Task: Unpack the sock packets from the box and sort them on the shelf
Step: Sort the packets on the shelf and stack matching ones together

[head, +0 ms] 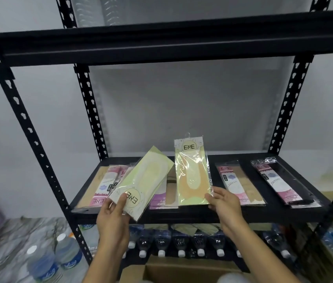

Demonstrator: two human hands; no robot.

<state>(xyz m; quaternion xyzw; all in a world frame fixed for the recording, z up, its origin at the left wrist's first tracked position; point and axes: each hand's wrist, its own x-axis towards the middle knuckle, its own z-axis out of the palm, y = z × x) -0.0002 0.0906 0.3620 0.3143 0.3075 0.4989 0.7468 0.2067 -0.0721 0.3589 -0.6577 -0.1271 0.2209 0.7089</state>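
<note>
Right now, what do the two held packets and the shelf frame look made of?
Left packet and right packet: clear glossy plastic film over pale card, judging by glare and crinkles. Frame: matte black metal, probably painted steel; punched keyhole slots.

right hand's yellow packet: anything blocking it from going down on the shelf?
No barrier: the shelf front is open. The yellow packet in the right hand is held upright over flat packets already lying mid-shelf. Bare board shows between the beige packet and the black packet further right.
</note>
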